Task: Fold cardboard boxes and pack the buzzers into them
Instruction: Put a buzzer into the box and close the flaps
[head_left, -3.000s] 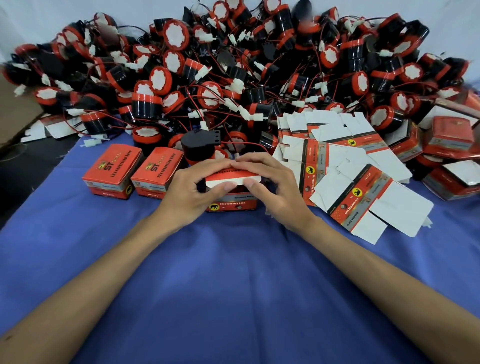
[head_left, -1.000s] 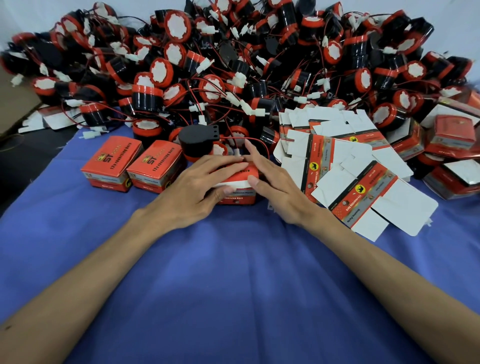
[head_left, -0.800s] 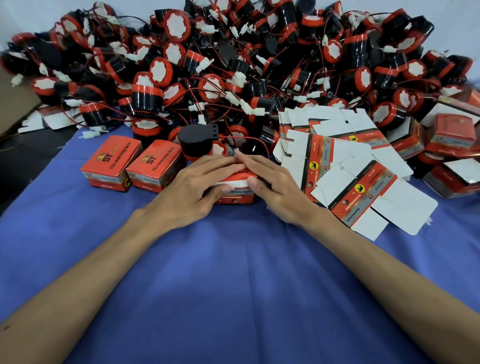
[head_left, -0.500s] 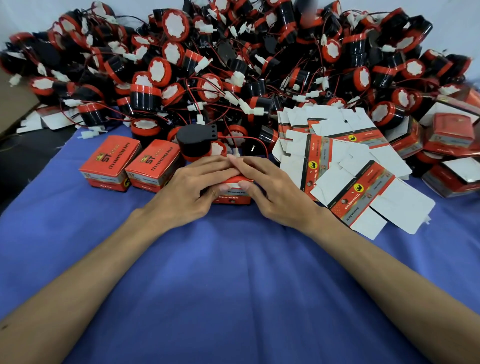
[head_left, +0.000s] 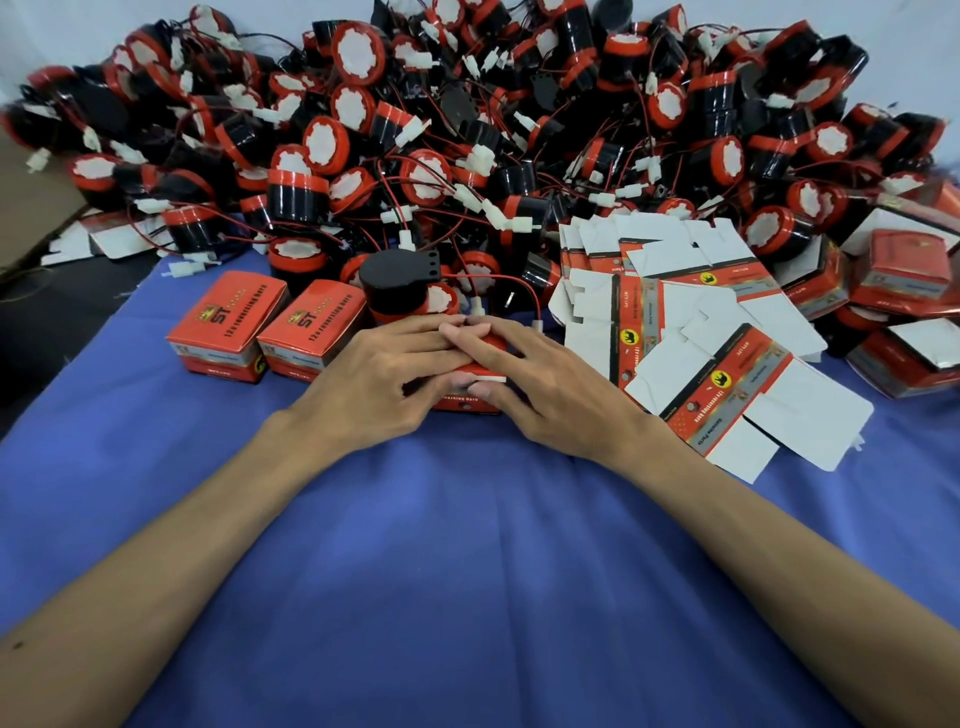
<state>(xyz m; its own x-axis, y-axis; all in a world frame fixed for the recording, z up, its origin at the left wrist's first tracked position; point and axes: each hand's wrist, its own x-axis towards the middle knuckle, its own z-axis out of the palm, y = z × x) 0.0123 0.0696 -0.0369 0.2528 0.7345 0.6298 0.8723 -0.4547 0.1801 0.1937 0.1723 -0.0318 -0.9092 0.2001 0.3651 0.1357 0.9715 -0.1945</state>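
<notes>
Both forearms reach in from the near edge of the desk and meet at its middle. The left hand (head_left: 374, 374) and right hand (head_left: 550, 384) lie palm-down over a small red box (head_left: 470, 400), fingers bent over its top with the tips touching at the far side and the thumbs pressed against its near face. The box is gripped between them and mostly hidden, so only a red strip and a white flap edge show.

The desk is covered by a creased blue cloth (head_left: 467, 571). Along the far edge sprawls a heap of buzzers (head_left: 467, 130): glossy black round bodies with red rims, white discs, thin red wires and white plugs. To the right of the hands, flat unfolded cartons (head_left: 675, 322) fan out, white inside with red printed bands. More filled boxes (head_left: 904, 275) are stacked at the right edge. Just left of the hands stand two closed red boxes (head_left: 228, 322) side by side. A single matte black buzzer (head_left: 395, 286) stands just beyond the fingertips.
</notes>
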